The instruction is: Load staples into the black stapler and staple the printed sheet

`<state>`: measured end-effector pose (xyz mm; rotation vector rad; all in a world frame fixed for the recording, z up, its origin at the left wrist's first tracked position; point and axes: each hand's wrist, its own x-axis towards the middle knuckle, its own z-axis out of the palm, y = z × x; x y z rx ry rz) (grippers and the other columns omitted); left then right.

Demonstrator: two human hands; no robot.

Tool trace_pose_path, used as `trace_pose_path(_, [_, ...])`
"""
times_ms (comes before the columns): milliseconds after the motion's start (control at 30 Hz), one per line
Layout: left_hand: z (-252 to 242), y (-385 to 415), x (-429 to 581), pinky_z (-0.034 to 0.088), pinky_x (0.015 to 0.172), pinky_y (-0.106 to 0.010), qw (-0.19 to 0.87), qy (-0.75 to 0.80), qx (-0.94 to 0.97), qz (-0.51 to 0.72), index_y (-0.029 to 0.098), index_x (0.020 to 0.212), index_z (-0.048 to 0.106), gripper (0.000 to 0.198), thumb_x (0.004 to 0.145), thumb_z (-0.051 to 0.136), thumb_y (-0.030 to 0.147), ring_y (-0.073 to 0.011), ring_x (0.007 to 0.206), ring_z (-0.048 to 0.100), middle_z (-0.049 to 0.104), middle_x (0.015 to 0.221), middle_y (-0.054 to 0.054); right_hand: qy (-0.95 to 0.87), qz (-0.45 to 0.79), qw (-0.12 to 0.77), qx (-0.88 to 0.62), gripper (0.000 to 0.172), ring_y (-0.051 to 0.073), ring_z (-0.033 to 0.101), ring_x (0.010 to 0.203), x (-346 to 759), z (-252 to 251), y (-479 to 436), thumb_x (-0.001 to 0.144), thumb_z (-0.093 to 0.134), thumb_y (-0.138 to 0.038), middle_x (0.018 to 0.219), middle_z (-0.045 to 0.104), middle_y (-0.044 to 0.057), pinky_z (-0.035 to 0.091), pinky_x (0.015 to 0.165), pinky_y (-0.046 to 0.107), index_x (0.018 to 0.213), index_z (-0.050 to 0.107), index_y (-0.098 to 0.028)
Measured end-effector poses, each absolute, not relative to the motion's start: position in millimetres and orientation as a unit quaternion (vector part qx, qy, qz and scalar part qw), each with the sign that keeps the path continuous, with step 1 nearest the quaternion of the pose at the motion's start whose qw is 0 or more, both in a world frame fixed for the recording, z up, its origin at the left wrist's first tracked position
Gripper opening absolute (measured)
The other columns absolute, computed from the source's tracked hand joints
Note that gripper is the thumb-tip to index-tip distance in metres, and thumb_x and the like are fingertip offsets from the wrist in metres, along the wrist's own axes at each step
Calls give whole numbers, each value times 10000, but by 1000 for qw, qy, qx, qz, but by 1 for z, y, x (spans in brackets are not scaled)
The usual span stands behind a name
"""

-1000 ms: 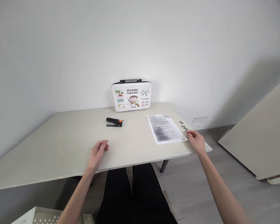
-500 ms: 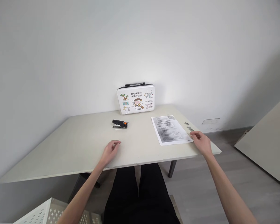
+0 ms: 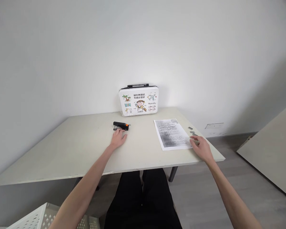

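My left hand is at the near side of a black stapler with an orange part at its right end. The fingers are stretched out toward the stapler; whether they touch it I cannot tell. Over the lower right corner of a printed sheet of paper hovers or rests my right hand, fingers apart and slightly curled, with nothing visible in them. Just beyond its fingertips, several grey staple strips lie on the table's right side, the nearest one partly hidden by the hand.
A white case with cartoon prints and a black handle stands at the table's back edge against the wall. The white table stretches far to the left. Below it at left is a white perforated basket. A white panel stands at right.
My left hand has moved forward to the stapler, its fingers extending. My right hand has shifted a little left, farther over the paper's corner.
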<state>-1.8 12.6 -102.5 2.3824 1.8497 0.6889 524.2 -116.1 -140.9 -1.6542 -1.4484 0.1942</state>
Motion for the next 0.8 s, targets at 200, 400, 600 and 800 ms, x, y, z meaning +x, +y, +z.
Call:
trace_pose_path(200, [-109, 17, -3, 343, 1202, -484, 13, 611, 766, 201, 225, 1411, 564, 479, 1015, 426, 458, -328, 1422, 455, 523, 1511, -123, -712, 29, 326, -621, 521, 339, 502, 1445, 517, -140, -116, 1014, 451, -605, 1524, 595, 99, 439, 1142, 528, 1382, 648, -292])
trace_pose_path(400, [-109, 15, -1, 323, 1215, -497, 17, 626, 754, 198, 183, 1436, 543, 520, 1008, 422, 453, -344, 1441, 440, 492, 1549, -153, -745, 38, 247, -619, 554, 316, 417, 1529, 508, -137, -120, 1046, 390, -616, 1608, 513, 59, 349, 1236, 553, 1437, 641, -314])
trace_pose_path(600, [-105, 15, -1, 304, 1228, -519, 36, 624, 752, 207, 205, 1426, 557, 511, 998, 447, 462, -350, 1471, 423, 504, 1575, -134, -758, 55, 263, -595, 500, 307, 458, 1503, 483, -132, -133, 1040, 433, -609, 1592, 533, 35, 311, 1260, 565, 1385, 687, -350])
trace_pose_path(800, [-101, 4, -9, 413, 1166, -463, 69, 614, 753, 227, 166, 1445, 544, 560, 1047, 357, 513, -318, 1415, 529, 592, 1501, -163, -791, 98, 299, -525, 421, 317, 484, 1479, 427, -122, -150, 1032, 501, -558, 1566, 562, 16, 270, 1264, 615, 1378, 686, -406])
